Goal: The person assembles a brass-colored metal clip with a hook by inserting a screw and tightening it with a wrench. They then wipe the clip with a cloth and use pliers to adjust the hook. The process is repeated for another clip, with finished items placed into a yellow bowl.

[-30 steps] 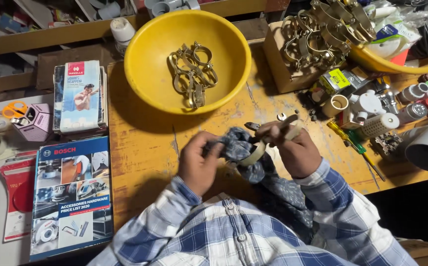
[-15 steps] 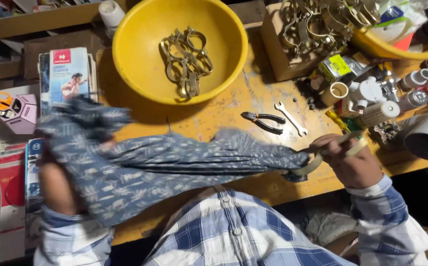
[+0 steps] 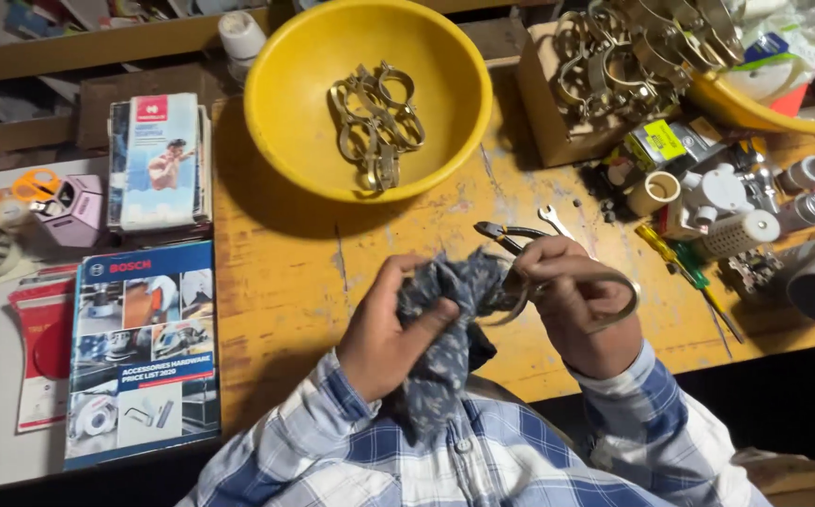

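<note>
The cloth [image 3: 445, 329] was a dark blue patterned rag, bunched into soft folds and hanging down toward my chest, and the metal clamp ring [image 3: 576, 300] was a dull brass-coloured band curved into a loop. My left hand [image 3: 391, 329] was closed around the gathered cloth, thumb pressing it from the front. My right hand [image 3: 572, 314] was curled shut on the ring, its band arching over my fingers, with the cloth's upper end touching the ring between my two hands. Just beyond my right hand lay pliers [image 3: 501, 233] and a small spanner [image 3: 554, 222] on the yellow table [image 3: 304, 282]. Farther ahead sat a yellow bowl [image 3: 281, 113] holding more clamps [image 3: 375, 122].
</note>
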